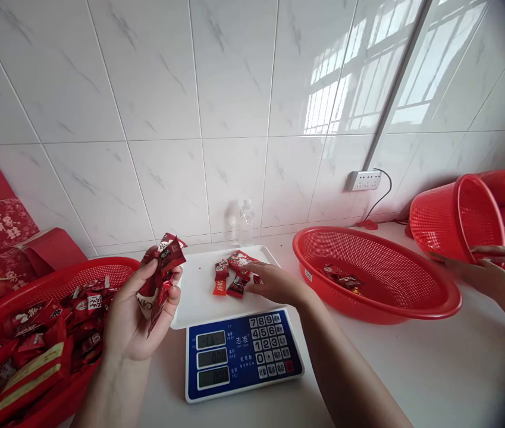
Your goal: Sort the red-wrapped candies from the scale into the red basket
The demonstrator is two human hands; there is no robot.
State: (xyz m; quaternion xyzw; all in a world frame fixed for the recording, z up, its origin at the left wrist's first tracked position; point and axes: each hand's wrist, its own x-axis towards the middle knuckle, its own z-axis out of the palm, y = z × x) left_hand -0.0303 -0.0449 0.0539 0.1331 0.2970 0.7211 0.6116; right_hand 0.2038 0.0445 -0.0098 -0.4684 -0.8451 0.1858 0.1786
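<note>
My left hand (138, 312) is raised over the left red basket (113, 270) and is closed around a bunch of red wrapped candies (165, 261). My right hand (274, 282) rests on the white pan (198, 297) of a blue digital scale (241, 353), fingers curled on a red candy at the edge of a small pile of candies (232, 273) lying on the pan. The left basket is full of red candy packets (33, 345).
A second red mesh basket (413, 297) with a few candies stands right of the scale. Another person's hands (488, 267) hold a tilted red bucket-shaped basket (452, 217) at far right. A clear bottle (246, 223) stands by the tiled wall; a wall socket (363, 180) is nearby.
</note>
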